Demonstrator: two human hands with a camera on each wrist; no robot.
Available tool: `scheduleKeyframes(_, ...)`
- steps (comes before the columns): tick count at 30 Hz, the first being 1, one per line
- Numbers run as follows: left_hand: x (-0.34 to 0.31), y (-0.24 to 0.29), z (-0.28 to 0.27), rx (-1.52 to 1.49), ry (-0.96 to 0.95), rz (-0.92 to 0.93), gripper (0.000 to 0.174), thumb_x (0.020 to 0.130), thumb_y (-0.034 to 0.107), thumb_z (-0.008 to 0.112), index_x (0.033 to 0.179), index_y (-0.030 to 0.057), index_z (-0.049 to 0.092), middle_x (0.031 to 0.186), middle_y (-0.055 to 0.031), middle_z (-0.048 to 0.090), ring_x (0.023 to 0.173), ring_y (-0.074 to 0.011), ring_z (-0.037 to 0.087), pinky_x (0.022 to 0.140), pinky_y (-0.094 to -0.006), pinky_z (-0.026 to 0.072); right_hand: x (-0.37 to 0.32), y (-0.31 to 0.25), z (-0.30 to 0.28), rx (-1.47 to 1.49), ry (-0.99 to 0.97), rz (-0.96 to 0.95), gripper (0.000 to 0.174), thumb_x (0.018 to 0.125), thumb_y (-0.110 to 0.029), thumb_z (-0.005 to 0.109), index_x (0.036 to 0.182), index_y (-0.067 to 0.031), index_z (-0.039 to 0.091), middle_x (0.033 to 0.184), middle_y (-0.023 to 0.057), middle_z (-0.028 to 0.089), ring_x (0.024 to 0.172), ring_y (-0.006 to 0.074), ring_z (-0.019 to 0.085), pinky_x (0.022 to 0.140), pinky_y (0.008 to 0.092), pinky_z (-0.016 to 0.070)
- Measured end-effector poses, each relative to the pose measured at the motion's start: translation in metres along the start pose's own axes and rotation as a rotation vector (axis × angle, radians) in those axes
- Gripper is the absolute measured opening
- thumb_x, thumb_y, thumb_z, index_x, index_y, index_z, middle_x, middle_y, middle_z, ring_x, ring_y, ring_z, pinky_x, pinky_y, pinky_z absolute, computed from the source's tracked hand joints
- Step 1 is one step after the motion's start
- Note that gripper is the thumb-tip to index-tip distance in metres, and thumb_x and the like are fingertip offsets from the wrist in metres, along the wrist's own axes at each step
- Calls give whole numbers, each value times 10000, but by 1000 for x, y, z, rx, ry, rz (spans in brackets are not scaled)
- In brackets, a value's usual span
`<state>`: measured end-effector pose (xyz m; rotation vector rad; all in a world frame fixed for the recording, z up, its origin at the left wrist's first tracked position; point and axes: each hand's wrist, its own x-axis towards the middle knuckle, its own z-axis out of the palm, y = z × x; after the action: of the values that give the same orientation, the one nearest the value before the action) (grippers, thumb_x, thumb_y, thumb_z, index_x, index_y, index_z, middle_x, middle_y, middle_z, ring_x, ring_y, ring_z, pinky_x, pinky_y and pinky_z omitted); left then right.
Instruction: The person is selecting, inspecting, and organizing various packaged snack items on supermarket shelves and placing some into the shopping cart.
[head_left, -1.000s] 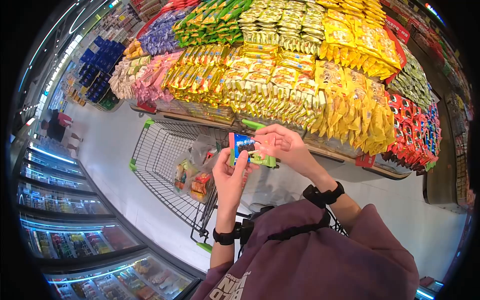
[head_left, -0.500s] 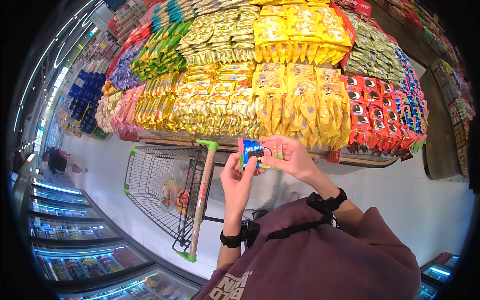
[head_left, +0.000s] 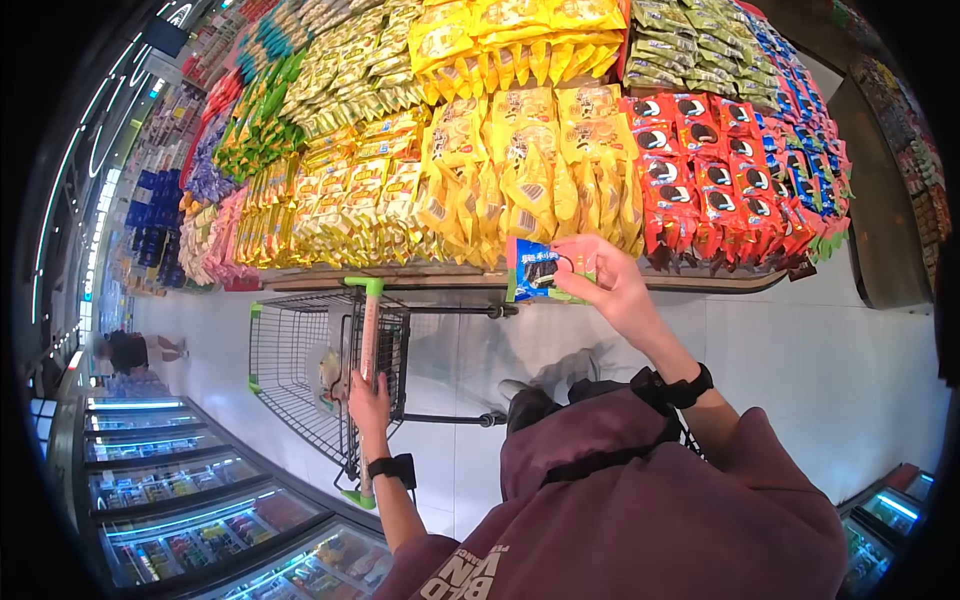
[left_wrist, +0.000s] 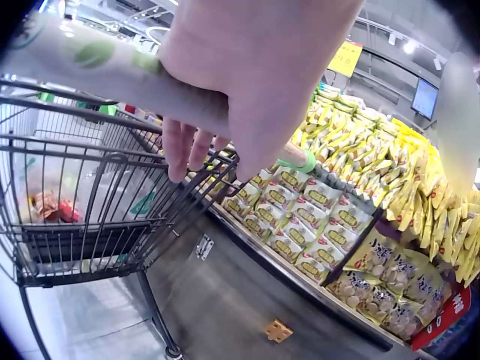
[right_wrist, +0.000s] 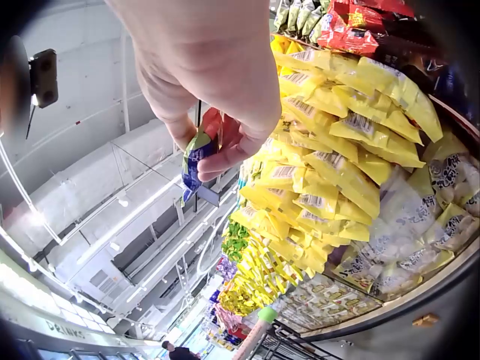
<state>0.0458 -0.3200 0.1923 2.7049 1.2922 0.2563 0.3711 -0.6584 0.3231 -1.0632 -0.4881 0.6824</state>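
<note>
My right hand [head_left: 620, 290] pinches a small blue snack packet [head_left: 532, 272] with pink and green edges, holding it up in front of the display. The picture on its front looks like dark cookies. In the right wrist view the packet [right_wrist: 193, 161] sits between thumb and fingers, partly hidden by them. Lower on the left, my left hand [head_left: 369, 408] grips the handle bar [head_left: 370, 335] of a shopping cart [head_left: 285, 345]. The left wrist view has the fingers [left_wrist: 196, 146] curled down past the bar.
A clear bag of goods [left_wrist: 64, 195] lies in the cart. Ahead runs a long display with yellow packets [head_left: 520, 150], red packets [head_left: 710, 170] and blue packets [head_left: 805, 165]. Glass-topped freezers [head_left: 200, 520] line the left, where another person [head_left: 130, 352] stands far off.
My left hand has let go of the packet and moved down left onto the cart handle. The right hand keeps the packet. The view has shifted right along the display.
</note>
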Motion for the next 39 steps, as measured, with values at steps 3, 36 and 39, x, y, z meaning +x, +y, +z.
scheduleKeyframes(3,13,3,3,17,30,-20,447,861,412,709,950,-8,583,690,-209,657,677,-428,661,609,-501,510,-10,2,-3,1,0,0,322,922,-34,669,1219,-2,550,1077,18,644,973,63,605,878,238,491)
scheduleKeyframes(36,-54,37,6,-167,-133,6,385,809,318,718,972,-22,642,826,-249,693,828,-405,693,757,-481,555,-183,-17,45,-142,-9,-34,339,926,-88,657,1233,-2,540,1151,50,613,1033,108,605,910,293,519)
scheduleKeyframes(39,-65,61,-6,-74,-82,94,373,806,268,711,1016,-24,608,858,-275,682,867,-438,672,779,-512,543,-188,-26,32,-91,29,-74,334,925,-79,660,1230,-6,545,1138,39,616,1029,92,594,906,272,500)
